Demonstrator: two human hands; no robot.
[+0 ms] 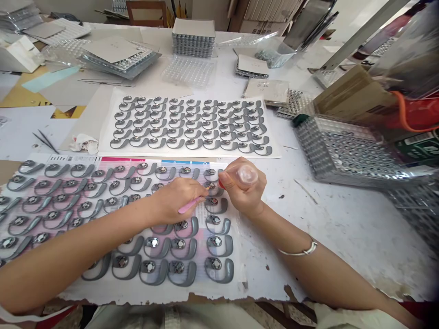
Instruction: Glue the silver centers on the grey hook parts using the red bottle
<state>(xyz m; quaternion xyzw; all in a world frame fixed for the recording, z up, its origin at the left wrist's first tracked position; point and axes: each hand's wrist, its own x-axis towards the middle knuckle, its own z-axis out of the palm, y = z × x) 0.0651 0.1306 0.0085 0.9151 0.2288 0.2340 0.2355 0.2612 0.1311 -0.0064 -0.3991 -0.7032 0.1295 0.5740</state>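
Note:
My left hand (180, 197) is closed around a slim tool with a flat pink handle (190, 205); its tip points right, toward a grey curved piece. Wrapped in my right hand (245, 196) is a clear squeeze bottle (247, 174), held nozzle down, with a bit of red near its neck. Both hands hover over the right side of a printed sheet (202, 274) covered with rows of grey curved pieces (226, 246). Each piece carries a round, shiny setting (215, 241) at one end. My left forearm hides some of the rows.
Behind lies a white sheet (192, 153) bearing more rows of grey pieces. Dark tweezers (46, 141) and crumpled tissue (84, 143) rest at left. Stacked blister trays (194, 41) stand at the back, and more trays (346, 151) at right beside a cardboard box (356, 96).

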